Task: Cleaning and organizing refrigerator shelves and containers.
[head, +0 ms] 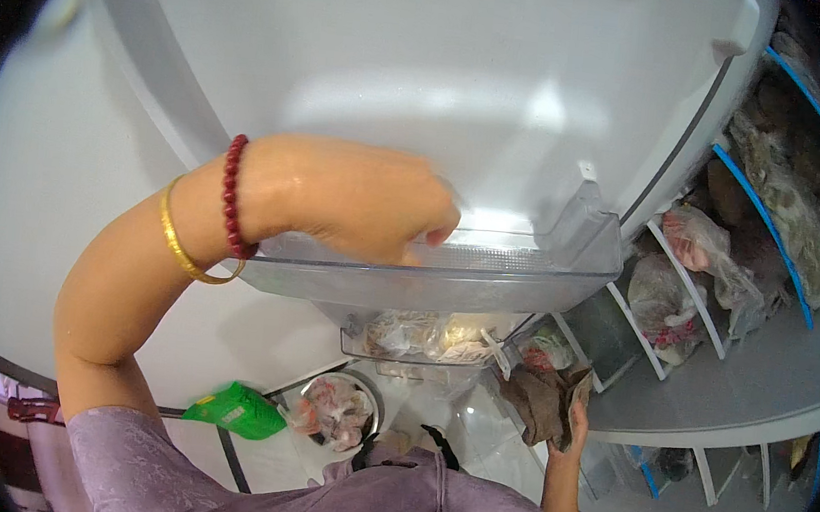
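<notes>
My left hand (357, 196), with a red bead bracelet and a gold bangle on its wrist, reaches over a clear plastic door bin (422, 286) on the inside of a fridge door (413, 51). Its fingers curl down behind the bin's front rim and are partly hidden and blurred; whether they hold anything does not show. Low on the right, my right hand (574, 424) grips a folded brown cloth (540, 403), close beside the fridge's shelf edges.
Below, another door bin (415, 362) holds bagged food (461, 337). Fridge shelves (705, 399) with several plastic-bagged items (696, 241) stand at right. On the floor are a metal basin (376, 407) of bagged food and a green bag (239, 409).
</notes>
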Demonstrator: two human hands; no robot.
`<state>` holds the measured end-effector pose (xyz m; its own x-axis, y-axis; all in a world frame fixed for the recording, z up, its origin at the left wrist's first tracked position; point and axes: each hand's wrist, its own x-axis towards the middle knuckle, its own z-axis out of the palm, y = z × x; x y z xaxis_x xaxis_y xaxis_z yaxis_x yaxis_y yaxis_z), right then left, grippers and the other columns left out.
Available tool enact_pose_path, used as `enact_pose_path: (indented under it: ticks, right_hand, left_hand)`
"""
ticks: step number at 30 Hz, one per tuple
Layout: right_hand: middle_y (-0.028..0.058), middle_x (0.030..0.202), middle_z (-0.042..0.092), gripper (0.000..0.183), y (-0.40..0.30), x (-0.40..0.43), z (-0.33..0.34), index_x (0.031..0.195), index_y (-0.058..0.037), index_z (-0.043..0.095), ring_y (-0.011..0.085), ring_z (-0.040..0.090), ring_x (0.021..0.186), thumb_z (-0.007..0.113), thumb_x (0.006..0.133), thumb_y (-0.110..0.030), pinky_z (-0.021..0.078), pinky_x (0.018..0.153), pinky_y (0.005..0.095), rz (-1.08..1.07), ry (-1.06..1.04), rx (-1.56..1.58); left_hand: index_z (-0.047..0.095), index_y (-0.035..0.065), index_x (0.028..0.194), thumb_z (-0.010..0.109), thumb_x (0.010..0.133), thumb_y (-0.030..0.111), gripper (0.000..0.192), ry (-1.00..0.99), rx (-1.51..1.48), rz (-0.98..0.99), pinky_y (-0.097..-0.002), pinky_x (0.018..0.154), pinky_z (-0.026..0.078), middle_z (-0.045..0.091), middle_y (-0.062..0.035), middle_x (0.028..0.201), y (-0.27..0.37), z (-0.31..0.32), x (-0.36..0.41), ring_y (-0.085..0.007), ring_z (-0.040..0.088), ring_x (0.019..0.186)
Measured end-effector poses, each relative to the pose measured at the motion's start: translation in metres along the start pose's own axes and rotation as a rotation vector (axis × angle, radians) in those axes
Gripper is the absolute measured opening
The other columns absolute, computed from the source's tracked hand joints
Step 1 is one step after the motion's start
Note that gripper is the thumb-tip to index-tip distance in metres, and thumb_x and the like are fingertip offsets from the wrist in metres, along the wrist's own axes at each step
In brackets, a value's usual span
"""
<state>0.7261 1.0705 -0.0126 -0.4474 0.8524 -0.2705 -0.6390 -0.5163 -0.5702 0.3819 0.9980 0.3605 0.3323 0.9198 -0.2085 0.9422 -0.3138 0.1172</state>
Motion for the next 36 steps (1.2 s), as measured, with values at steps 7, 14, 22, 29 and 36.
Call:
enact_pose_path:
  ticks: [7, 14, 22, 29, 36]
  right_hand:
    - [0.0152, 0.124, 0.047, 0.046, -0.001, 0.013, -0.003, 0.126, -0.0032, 0.041, 0.0310, 0.046, 0.113, 0.053, 0.083, -0.016, 0.0370, 0.097, 0.0428, 0.053, -0.029, 0.038]
    - [0.0150, 0.122, 0.049, 0.042, -0.003, 0.014, 0.003, 0.124, -0.0039, 0.043, 0.0310, 0.049, 0.109, 0.051, 0.084, -0.016, 0.0381, 0.095, 0.0430, 0.023, -0.090, 0.052]
    - [0.0148, 0.121, 0.049, 0.044, -0.014, -0.007, 0.010, 0.125, -0.0041, 0.041, 0.0303, 0.048, 0.111, 0.051, 0.084, -0.015, 0.0382, 0.095, 0.0428, 0.023, -0.091, 0.033]
    - [0.0150, 0.124, 0.046, 0.046, -0.006, -0.023, 0.010, 0.127, -0.0046, 0.040, 0.0308, 0.045, 0.113, 0.051, 0.085, -0.016, 0.0362, 0.097, 0.0427, 0.016, -0.102, -0.015]
    - [0.0163, 0.124, 0.046, 0.046, -0.004, -0.036, 0.014, 0.127, -0.0003, 0.038, 0.0315, 0.047, 0.112, 0.049, 0.085, -0.017, 0.0404, 0.093, 0.0441, 0.006, 0.021, -0.001]
  left_hand:
    - [0.054, -0.0005, 0.073, 0.058, 0.071, 0.009, 0.011, -0.167, 0.082, -0.103, -0.0403, 0.058, 0.042, 0.056, -0.0167, 0.066, -0.002, 0.007, 0.009, -0.0346, 0.053, 0.063]
    - [0.050, 0.0006, 0.074, 0.054, 0.075, 0.007, 0.008, 0.066, -0.066, -0.100, -0.0335, 0.055, 0.042, 0.055, -0.0126, 0.064, -0.004, -0.012, -0.007, -0.0240, 0.052, 0.057]
    - [0.056, 0.0051, 0.082, 0.054, 0.088, 0.020, 0.016, 0.197, -0.650, -0.223, -0.0197, 0.050, 0.039, 0.053, 0.0033, 0.067, 0.006, -0.020, -0.056, -0.0050, 0.045, 0.056]
    - [0.058, 0.0029, 0.082, 0.058, 0.085, 0.017, 0.015, 0.374, -0.745, -0.177, -0.0190, 0.050, 0.038, 0.054, 0.0038, 0.069, 0.032, -0.009, -0.084, -0.0039, 0.045, 0.058]
    - [0.059, 0.0043, 0.086, 0.060, 0.080, 0.009, 0.008, 0.205, -0.528, 0.013, -0.0250, 0.054, 0.043, 0.057, -0.0051, 0.073, 0.068, 0.072, -0.085, -0.0155, 0.056, 0.062]
